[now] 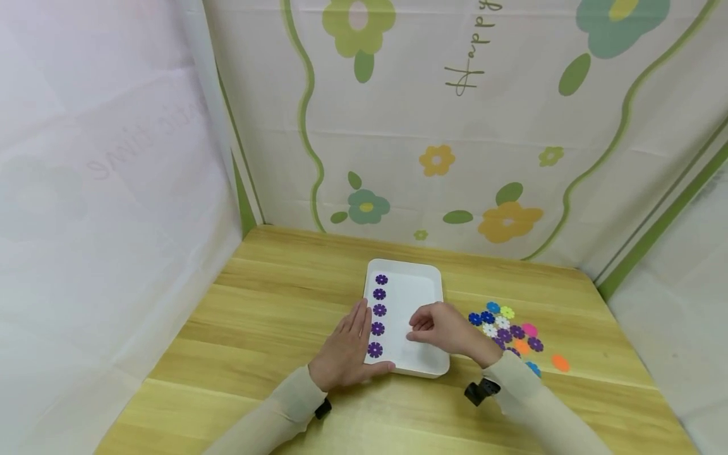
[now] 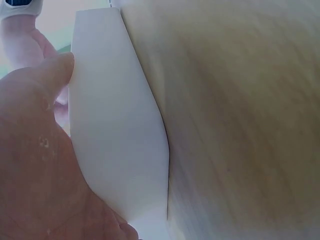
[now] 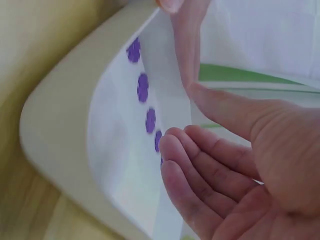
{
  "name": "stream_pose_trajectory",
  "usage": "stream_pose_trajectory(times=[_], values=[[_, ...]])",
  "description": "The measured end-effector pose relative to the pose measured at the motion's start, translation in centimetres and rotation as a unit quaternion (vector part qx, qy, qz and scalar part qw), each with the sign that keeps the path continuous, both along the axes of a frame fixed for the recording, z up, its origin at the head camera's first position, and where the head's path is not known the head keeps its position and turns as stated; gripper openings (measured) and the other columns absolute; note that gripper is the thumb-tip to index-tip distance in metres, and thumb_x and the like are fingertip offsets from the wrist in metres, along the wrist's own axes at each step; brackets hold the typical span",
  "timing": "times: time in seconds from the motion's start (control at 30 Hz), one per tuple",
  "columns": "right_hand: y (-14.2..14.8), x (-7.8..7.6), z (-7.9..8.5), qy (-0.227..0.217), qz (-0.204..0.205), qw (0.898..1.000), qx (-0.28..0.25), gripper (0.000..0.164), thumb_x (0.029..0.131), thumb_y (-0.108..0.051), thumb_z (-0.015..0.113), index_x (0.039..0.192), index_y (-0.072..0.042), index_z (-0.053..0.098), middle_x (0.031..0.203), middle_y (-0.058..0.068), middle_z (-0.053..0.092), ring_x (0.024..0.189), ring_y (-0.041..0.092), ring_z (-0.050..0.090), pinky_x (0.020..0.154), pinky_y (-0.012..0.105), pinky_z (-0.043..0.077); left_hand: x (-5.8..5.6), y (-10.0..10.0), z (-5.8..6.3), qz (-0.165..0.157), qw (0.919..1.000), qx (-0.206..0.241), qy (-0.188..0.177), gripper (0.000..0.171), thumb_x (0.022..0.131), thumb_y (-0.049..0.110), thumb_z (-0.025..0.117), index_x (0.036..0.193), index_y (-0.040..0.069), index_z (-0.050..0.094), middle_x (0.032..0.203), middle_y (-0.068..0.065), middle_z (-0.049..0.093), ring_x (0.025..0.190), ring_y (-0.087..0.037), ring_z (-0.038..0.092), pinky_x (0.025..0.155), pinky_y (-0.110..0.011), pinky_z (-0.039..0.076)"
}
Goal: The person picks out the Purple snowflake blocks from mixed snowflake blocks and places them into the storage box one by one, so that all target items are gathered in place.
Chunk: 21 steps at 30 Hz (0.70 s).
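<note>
Thumb apart from loosely bent fingers, a person's right hand (image 1: 446,327) hangs over the right half of a white rectangular tray (image 1: 416,371), with nothing to be seen in its grasp. The left hand (image 1: 344,351) lies with its fingers straight along the tray's left side, its thumb stretched along the near edge and touching the wall. Inside the tray, five purple snowflake discs (image 1: 379,310) line up one beyond another down the left side, each apart from the next. Just right of the tray, near the right wrist, a loose cluster of snowflake discs spreads over the wood-grain table (image 1: 279,309): light blue, dark blue, white, purple, a yellow-green disc (image 1: 507,312), a pink disc (image 1: 530,329) and orange. One orange disc (image 1: 560,363) lies at the cluster's outer right edge; the forearm passes close to the nearest pieces. Pale sleeves (image 1: 300,395) cover both arms, a black strap (image 1: 482,392) showing at the right wrist. Beyond the table hangs a white curtain (image 1: 398,126) printed with flowers, green leaves and the word "Happy."
</note>
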State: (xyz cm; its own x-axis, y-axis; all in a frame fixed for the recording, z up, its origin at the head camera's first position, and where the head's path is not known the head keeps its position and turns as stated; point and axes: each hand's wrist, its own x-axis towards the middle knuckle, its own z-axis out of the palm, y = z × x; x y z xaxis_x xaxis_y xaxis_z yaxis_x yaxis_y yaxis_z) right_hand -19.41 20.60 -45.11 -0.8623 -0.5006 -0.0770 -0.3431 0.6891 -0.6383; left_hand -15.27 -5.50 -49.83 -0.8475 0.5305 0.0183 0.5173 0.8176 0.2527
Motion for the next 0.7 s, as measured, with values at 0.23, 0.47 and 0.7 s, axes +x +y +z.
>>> stream_pose_trajectory(times=[0.23, 0.47, 0.7], values=[[5.7, 1.9, 0.5, 0.079, -0.017, 0.995, 0.052, 0.022, 0.093, -0.021, 0.083, 0.107, -0.005, 0.077, 0.099, 0.002, 0.077, 0.087, 0.010, 0.070, 0.080, 0.033, 0.064, -0.1, 0.0, -0.1, 0.001, 0.9997, 0.015, -0.016, 0.120, 0.094, 0.080, 0.053, 0.164, -0.010, 0.017, 0.175, -0.029, 0.007, 0.165, -0.042, 0.013, 0.133, -0.051, 0.026], [11.3, 3.6, -0.7, 0.101, -0.061, 0.985, 0.122, 0.028, 0.090, -0.021, 0.085, 0.110, -0.003, 0.077, 0.101, 0.007, 0.078, 0.087, 0.017, 0.072, 0.076, 0.038, 0.064, -0.2, -0.2, -0.8, -0.002, 0.9998, 0.021, 0.004, 0.120, 0.095, 0.082, 0.048, 0.164, -0.010, 0.017, 0.175, -0.029, 0.007, 0.165, -0.042, 0.013, 0.132, -0.052, 0.026], [18.2, 4.1, -2.3, 0.101, -0.090, 0.980, 0.145, 0.026, 0.089, -0.019, 0.085, 0.110, -0.005, 0.077, 0.102, 0.005, 0.077, 0.090, 0.023, 0.074, 0.076, 0.040, 0.064, -0.2, -0.1, -0.9, -0.006, 0.9996, 0.027, 0.009, 0.121, 0.094, 0.084, 0.045, 0.163, -0.012, 0.019, 0.175, -0.030, 0.009, 0.164, -0.044, 0.016, 0.132, -0.053, 0.027]])
